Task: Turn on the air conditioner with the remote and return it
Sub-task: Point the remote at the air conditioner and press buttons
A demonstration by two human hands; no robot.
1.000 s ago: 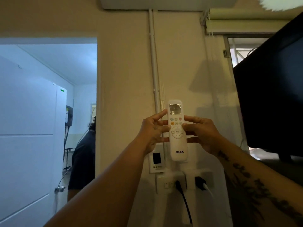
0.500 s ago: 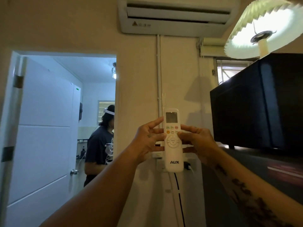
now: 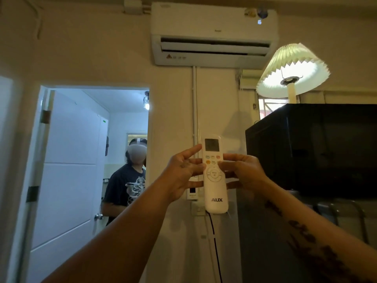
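Observation:
A white AUX remote [image 3: 215, 190] stands upright in front of me, screen at the top. My left hand [image 3: 181, 176] grips its left edge and my right hand [image 3: 243, 173] grips its right edge, the right thumb lying on the button rows. High on the wall hangs the white air conditioner [image 3: 214, 35], with its louvre partly open and a small lit digit on its right side. A small white wall holder [image 3: 192, 194] shows just left of the remote, behind my left hand.
A lit pleated lamp [image 3: 291, 72] rises behind a black screen [image 3: 318, 148] at the right. Wall sockets with a black cable [image 3: 216, 252] sit below the remote. A person [image 3: 128, 180] stands in the open doorway at the left beside a white door [image 3: 67, 170].
My head has tilted up, bringing the whole air conditioner and the lamp into view. Both hands keep the remote upright. The person in the doorway has turned towards me.

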